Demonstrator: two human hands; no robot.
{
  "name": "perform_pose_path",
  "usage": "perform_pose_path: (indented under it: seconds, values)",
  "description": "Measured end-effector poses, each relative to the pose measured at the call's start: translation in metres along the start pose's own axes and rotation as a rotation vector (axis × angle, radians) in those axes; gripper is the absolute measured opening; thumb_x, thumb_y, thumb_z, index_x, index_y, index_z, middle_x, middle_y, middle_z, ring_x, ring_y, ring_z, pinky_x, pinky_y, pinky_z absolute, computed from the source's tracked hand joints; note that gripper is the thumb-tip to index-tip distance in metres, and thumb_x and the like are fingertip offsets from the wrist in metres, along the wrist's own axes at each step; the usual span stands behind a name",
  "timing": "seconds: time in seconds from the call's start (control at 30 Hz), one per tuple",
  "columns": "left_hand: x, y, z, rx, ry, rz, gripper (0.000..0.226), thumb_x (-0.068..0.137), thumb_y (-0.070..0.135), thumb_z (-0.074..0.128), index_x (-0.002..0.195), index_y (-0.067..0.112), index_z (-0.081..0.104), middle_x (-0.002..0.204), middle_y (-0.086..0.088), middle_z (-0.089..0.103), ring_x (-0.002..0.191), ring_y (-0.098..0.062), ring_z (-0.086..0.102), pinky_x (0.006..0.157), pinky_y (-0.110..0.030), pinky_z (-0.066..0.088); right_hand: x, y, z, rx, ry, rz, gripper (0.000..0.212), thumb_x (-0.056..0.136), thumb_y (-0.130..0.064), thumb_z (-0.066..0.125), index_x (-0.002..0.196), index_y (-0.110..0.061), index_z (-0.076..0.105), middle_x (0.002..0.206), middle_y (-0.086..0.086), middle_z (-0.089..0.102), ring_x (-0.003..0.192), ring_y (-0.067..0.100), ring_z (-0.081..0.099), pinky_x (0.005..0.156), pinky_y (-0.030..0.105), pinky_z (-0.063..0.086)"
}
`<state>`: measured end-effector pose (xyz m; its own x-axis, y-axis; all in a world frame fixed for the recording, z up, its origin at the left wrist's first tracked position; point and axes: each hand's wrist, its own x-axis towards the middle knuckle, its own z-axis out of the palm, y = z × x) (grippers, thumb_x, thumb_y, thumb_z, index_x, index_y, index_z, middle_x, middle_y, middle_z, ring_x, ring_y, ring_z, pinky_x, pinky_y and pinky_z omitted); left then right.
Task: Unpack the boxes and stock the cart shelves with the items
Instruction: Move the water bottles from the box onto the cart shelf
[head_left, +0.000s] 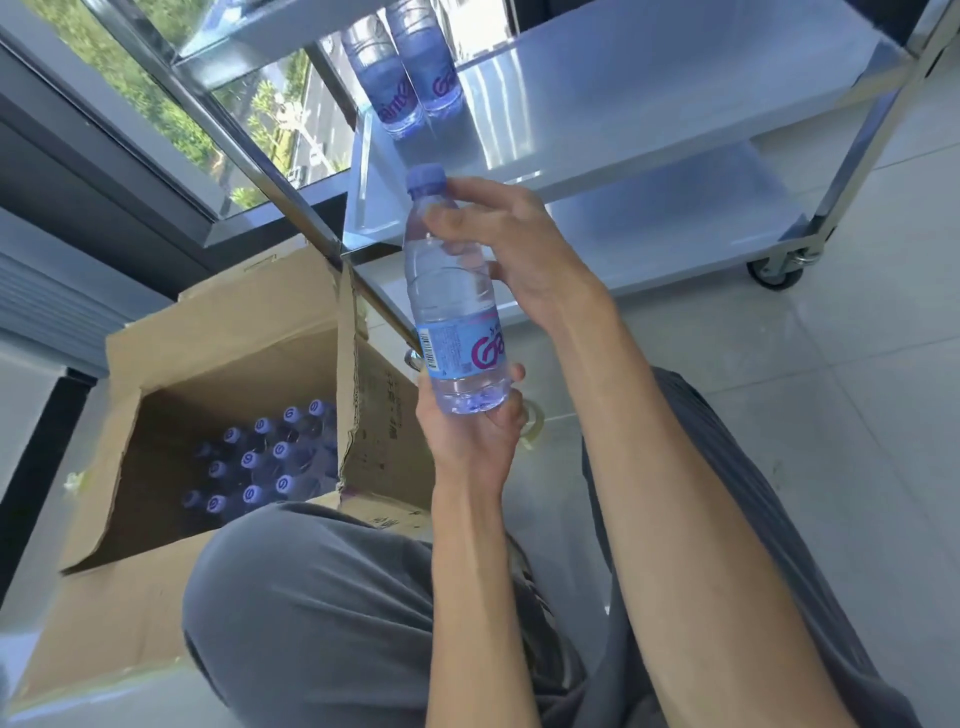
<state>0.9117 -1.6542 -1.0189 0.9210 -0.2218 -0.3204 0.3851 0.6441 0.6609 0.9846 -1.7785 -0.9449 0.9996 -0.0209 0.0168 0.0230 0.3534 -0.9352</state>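
A clear water bottle (457, 306) with a blue cap and a blue-and-pink label is held upright in the air, in front of the steel cart (649, 156) and level with its lower shelves. The right hand (519, 254) grips the bottle's upper part just under the cap, thumb on the near side and fingers curled round the far side. The left hand (475, 431) holds the bottle from beneath, its fingers wrapped round the base.

On the cart's middle shelf, at its left end, two matching bottles (410, 78) stand side by side, touching. The shelf below them shows only bare metal. A caster (776, 270) carries the cart's right near corner on the tiled floor (857, 389).

To the left of the cart, touching its leg, sits an open cardboard box (234, 395) with its flaps turned out; inside, more bottles (260, 457) stand packed together, blue caps up. The person's knees in grey trousers (322, 613) fill the near ground between box and cart.
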Motion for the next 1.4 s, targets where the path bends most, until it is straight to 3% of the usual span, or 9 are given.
perform_pose_path:
  seconds: [0.1,0.23,0.4,0.57,0.7,0.87,1.07,1.17,1.4]
  values:
    - [0.002,0.002,-0.01,0.094,0.004,0.044,0.068,0.085,0.061,0.05,0.124,0.006,0.056,0.102,-0.019,0.061,0.076,-0.03,0.061,0.055,-0.03,0.047,0.001,-0.001,0.006,-0.003,0.164,-0.048,0.032,0.074,-0.022,0.082,0.104,-0.017,0.073,0.084,0.002,0.073,0.073,0.013,0.071,0.06,0.024,0.053]
    - [0.011,0.001,-0.013,0.277,0.116,0.243,0.051,0.089,0.04,0.058,0.128,0.009,0.054,0.104,-0.011,0.065,0.084,-0.031,0.066,0.072,-0.032,0.052,0.004,0.005,0.009,-0.123,0.358,-0.062,0.036,0.072,-0.03,0.084,0.103,-0.019,0.07,0.093,0.002,0.072,0.086,0.019,0.07,0.073,0.035,0.059]
    - [0.053,0.021,-0.006,0.385,-0.057,0.249,0.041,0.093,0.037,0.053,0.123,0.009,0.054,0.112,-0.012,0.066,0.093,-0.028,0.069,0.09,-0.04,0.051,0.03,-0.014,0.008,-0.246,0.42,-0.143,0.028,0.083,-0.03,0.074,0.109,-0.021,0.07,0.098,0.001,0.072,0.092,0.022,0.067,0.083,0.043,0.057]
    - [0.124,0.079,0.024,0.988,-0.066,0.341,0.034,0.07,0.043,0.071,0.098,0.023,0.07,0.09,0.005,0.073,0.082,-0.008,0.066,0.077,-0.028,0.047,0.086,-0.031,0.018,-0.375,0.557,-0.307,0.031,0.088,-0.03,0.071,0.117,-0.019,0.07,0.106,-0.002,0.073,0.091,0.013,0.065,0.072,0.017,0.049]
    - [0.189,0.12,0.05,1.19,-0.049,0.393,0.055,0.059,0.033,0.077,0.11,0.024,0.06,0.088,0.001,0.073,0.071,-0.006,0.066,0.065,-0.02,0.05,0.138,-0.033,0.023,-0.307,0.61,-0.399,0.028,0.08,-0.024,0.078,0.107,-0.019,0.073,0.095,-0.004,0.073,0.085,0.011,0.065,0.072,0.017,0.05]
    - [0.253,0.157,0.056,1.446,-0.029,0.547,0.022,0.068,0.026,0.08,0.084,0.028,0.065,0.073,0.017,0.066,0.065,0.004,0.061,0.058,-0.008,0.041,0.192,-0.023,0.039,-0.375,0.598,-0.472,0.032,0.074,-0.023,0.083,0.105,-0.022,0.074,0.101,-0.006,0.074,0.089,0.012,0.065,0.082,0.023,0.05]
    - [0.305,0.182,0.043,1.167,0.103,0.453,0.027,0.063,0.012,0.086,0.088,0.019,0.077,0.082,0.009,0.076,0.065,0.0,0.064,0.066,-0.021,0.048,0.251,-0.012,0.036,-0.209,0.444,-0.402,0.03,0.082,-0.012,0.07,0.058,-0.027,0.059,0.059,-0.015,0.062,0.057,0.003,0.054,0.067,0.018,0.043]
    - [0.324,0.192,0.039,1.136,0.156,0.426,0.033,0.06,0.021,0.09,0.09,0.02,0.078,0.082,0.011,0.076,0.067,-0.006,0.063,0.063,-0.02,0.048,0.277,0.008,0.018,-0.011,0.491,-0.236,0.021,0.085,-0.009,0.064,0.068,-0.02,0.068,0.067,-0.003,0.07,0.059,0.012,0.061,0.067,0.026,0.049]
    - [0.352,0.198,0.044,1.329,0.141,0.452,0.04,0.062,0.016,0.087,0.101,0.017,0.075,0.095,0.004,0.075,0.089,-0.017,0.069,0.07,-0.024,0.049,0.313,0.049,0.024,-0.294,0.686,-0.175,0.028,0.077,-0.002,0.046,0.077,-0.011,0.072,0.076,0.004,0.07,0.08,0.03,0.064,0.071,0.037,0.051]
